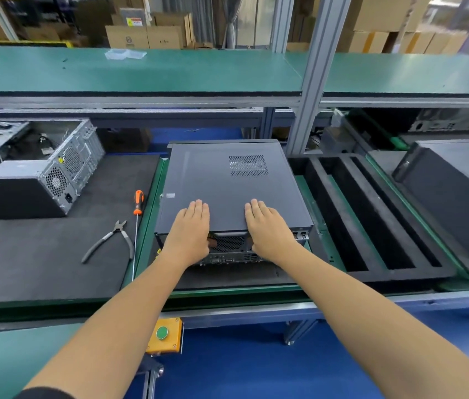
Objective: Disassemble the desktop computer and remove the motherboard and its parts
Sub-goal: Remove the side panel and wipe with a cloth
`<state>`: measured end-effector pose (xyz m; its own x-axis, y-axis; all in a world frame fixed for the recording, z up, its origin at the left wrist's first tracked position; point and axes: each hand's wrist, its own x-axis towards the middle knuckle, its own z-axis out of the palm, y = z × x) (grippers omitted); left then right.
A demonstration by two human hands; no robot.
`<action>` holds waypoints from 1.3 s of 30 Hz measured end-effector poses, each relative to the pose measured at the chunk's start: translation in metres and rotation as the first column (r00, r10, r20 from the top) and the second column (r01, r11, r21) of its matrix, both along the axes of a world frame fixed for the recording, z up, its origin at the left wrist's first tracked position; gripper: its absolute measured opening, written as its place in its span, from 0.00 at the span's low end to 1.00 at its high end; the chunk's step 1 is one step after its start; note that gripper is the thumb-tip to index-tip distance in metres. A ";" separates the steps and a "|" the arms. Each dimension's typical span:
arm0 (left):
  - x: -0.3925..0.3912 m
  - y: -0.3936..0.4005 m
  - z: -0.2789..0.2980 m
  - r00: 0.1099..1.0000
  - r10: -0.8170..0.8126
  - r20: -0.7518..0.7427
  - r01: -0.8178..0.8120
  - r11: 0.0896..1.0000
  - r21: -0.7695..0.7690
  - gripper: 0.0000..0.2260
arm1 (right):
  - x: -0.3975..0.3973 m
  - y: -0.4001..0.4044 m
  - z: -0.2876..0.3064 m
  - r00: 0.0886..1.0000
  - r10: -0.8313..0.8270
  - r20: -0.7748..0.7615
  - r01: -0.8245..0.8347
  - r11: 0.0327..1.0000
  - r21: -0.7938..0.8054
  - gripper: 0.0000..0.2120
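Observation:
A dark grey desktop computer [227,185] lies flat on the bench in front of me, its side cover with a small vent grille on top and its rear ports facing me. My left hand [188,228] lies flat on the near left part of the cover, fingers straight, thumb hanging over the rear edge. My right hand [266,226] lies flat on the near right part in the same way. The motherboard is hidden inside the closed case.
An orange-handled screwdriver [137,203] and pliers [112,240] lie on black foam to the left. An opened silver case [40,162] stands at the far left. A black slotted foam tray [371,214] and another dark case [458,191] sit to the right. A yellow button box [165,335] hangs below the bench edge.

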<state>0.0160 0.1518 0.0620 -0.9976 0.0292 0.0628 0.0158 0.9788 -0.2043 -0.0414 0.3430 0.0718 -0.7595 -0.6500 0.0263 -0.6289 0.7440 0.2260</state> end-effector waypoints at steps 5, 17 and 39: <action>0.005 0.006 -0.001 1.000 0.028 -0.013 -0.027 0.999 0.018 0.39 | 0.006 -0.002 0.002 1.000 -0.022 -0.001 0.022 1.000 -0.016 0.44; 0.004 0.005 0.008 0.999 -0.043 0.022 0.046 0.990 -0.136 0.36 | 0.011 -0.005 0.012 0.998 0.013 -0.069 -0.003 0.989 0.148 0.35; 0.013 0.012 0.045 0.953 -0.245 -0.176 0.229 0.968 -0.105 0.28 | 0.010 -0.004 0.051 0.979 0.149 -0.138 -0.127 0.979 0.158 0.27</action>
<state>0.0291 0.1634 0.1066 -0.9321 0.2764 0.2340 0.1992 0.9310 -0.3059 -0.0310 0.3393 0.1225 -0.6568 -0.7535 0.0279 -0.6742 0.6035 0.4257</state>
